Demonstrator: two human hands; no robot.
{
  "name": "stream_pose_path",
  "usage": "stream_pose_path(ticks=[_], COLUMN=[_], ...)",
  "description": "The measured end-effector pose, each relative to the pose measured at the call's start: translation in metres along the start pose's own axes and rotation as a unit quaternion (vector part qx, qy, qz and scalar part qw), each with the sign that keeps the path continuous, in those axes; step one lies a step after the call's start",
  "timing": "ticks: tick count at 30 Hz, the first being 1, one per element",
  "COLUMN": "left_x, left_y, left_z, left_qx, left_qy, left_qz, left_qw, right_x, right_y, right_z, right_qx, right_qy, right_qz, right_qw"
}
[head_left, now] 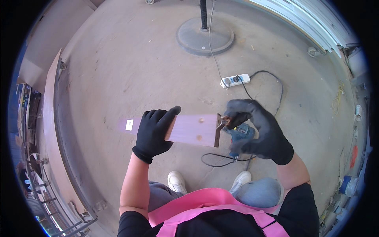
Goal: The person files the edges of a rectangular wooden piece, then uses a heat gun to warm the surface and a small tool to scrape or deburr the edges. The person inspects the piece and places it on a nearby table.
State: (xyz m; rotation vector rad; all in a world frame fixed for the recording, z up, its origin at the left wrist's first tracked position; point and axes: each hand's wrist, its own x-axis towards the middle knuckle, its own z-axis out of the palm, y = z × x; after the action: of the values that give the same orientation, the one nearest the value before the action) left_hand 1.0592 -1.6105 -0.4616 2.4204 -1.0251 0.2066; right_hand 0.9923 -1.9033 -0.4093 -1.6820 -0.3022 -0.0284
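A long flat board (189, 128) with a pinkish-purple tint lies level in front of me. It has two round marks and a small white label. My left hand (154, 132), in a black glove, grips it near its middle, with the thumb along the upper edge. At its right end is a dark cap (217, 130) with a small metal fitting (225, 121) sticking out. My right hand (262, 132), also black-gloved, curves around that end with thumb and fingers apart. Its curled fingertips are at the fitting; motion blurs them. Beneath it, a blue corded power tool (242, 133) is partly hidden.
A white power strip (235, 80) with plugged-in cords lies on the concrete floor (130, 71). Beyond it stands a round grey base (205, 37) with a black pole. A long wheeled panel (53, 118) runs along the left; assorted items line the right, including a blue-labelled bottle (349, 185).
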Motion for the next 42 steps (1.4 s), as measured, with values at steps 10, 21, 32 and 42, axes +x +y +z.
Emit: stream_pose_path(ticks=[10, 21, 32, 42], left_x=[0.003, 0.011, 0.023, -0.032], left_y=[0.001, -0.005, -0.035, -0.080], left_z=[-0.008, -0.045, -0.067, -0.094], left_qx=[-0.004, -0.167, -0.095, -0.047], left_qy=[-0.011, -0.082, -0.126, -0.088], left_qz=[0.010, 0.011, -0.044, -0.256], left_qw=[1.000, 0.982, 0.987, 0.962], right_x=[0.028, 0.049, 0.054, 0.026], right_y=[-0.024, -0.034, -0.036, -0.010], right_z=[-0.006, 0.018, 0.048, -0.006], right_qx=[-0.311, 0.030, -0.013, 0.144], right_qy=[-0.139, -0.221, -0.208, -0.024], right_qz=[-0.069, 0.204, 0.166, 0.271], right_qw=[0.938, 0.953, 0.964, 0.951])
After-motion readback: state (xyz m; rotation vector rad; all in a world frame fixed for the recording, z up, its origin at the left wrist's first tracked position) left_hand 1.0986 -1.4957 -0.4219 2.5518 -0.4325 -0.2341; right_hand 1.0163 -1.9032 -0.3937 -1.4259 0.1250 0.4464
